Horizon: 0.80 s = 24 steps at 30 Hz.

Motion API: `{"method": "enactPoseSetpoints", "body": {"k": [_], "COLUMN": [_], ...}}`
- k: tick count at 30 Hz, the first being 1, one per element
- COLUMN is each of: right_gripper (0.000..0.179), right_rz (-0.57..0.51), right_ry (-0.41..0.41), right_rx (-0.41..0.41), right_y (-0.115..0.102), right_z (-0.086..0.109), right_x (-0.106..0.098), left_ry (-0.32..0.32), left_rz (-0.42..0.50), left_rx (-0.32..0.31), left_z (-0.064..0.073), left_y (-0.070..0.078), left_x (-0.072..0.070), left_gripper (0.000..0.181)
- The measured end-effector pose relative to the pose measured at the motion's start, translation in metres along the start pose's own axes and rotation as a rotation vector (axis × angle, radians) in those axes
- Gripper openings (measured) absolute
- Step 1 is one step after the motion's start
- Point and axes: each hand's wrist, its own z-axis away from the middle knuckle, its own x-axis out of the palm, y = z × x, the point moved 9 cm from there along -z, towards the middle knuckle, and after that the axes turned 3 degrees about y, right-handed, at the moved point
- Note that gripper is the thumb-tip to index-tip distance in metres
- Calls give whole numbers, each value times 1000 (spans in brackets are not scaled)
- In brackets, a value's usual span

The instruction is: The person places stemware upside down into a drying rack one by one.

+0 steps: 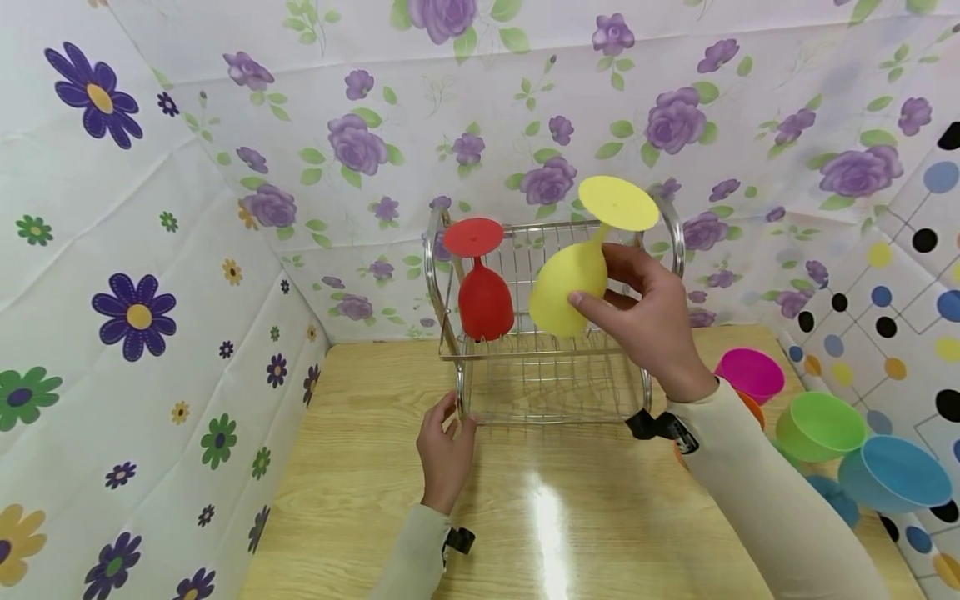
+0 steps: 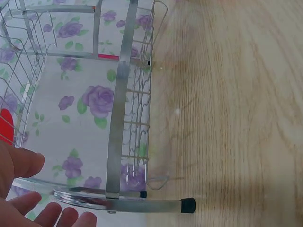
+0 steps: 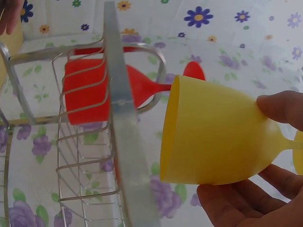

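Observation:
A yellow plastic goblet (image 1: 572,287) is held upside down and tilted by my right hand (image 1: 648,312), thumb on one side of the bowl and fingers on the other. In the right wrist view, the mouth of the goblet (image 3: 213,132) faces the wire rack. A red goblet (image 1: 486,304) stands inverted at the left of the upper tier of the metal dish rack (image 1: 551,354), its foot on top. Low at the rack's front left leg, my left hand (image 1: 446,454) grips the tube between thumb and fingers, as the left wrist view shows.
Several plastic bowls lie at the right, among them a pink bowl (image 1: 750,375), a green bowl (image 1: 821,425) and a blue bowl (image 1: 892,473). Behind the wooden table (image 1: 360,467) hangs a flowered cloth (image 1: 465,108); patterned sheets flank both sides.

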Motion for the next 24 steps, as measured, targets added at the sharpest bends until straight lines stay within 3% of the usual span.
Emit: {"method": "enactPoseSetpoints", "body": {"k": [9, 16, 24], "right_gripper": [62, 69, 71], "right_rz": [55, 165, 251], "right_ry": [-28, -88, -161], "right_rx": [41, 99, 113], "right_y": [25, 41, 50], "right_z": [-16, -23, -30], "right_x": [11, 22, 38], "left_ry": [34, 60, 54], "left_rz": [-43, -144, -132], "left_rx": [35, 103, 113], "left_z": [-12, -19, -22], "left_y": [-1, 0, -7], "left_x": [3, 5, 8], "left_gripper": [44, 46, 50]}}
